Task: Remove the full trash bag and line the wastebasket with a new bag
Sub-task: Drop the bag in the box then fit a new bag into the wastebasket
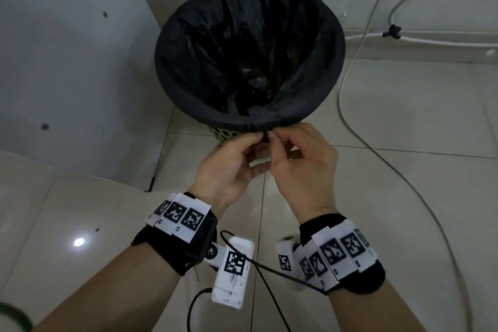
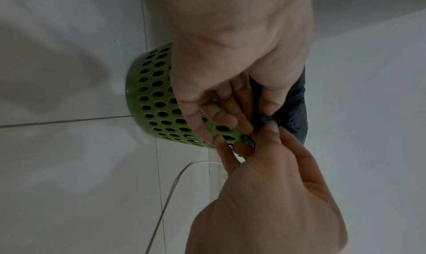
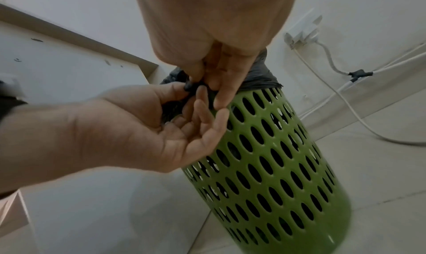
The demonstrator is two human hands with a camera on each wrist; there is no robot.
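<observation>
Both hands meet at the near rim: left hand (image 1: 231, 167) and right hand (image 1: 304, 170) pinch the black bag (image 1: 250, 48) knot (image 1: 265, 137), the wastebasket (image 3: 276, 157) upright just beyond.

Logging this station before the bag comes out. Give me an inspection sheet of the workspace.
Surface: pale tiled floor, glossy, with a light glare.
Job's things: green perforated wastebasket stands on the floor; black bag lines it, its edge folded over the rim, with a small knot at the near side. No new bag seen.
Clutter: nothing seen.
Hands: left hand and right hand both pinch the knot.
Cables: white cable trails across the floor right of the wastebasket; more run along the wall.
Surroundings: white panel on the left; wall socket with plugs.
</observation>
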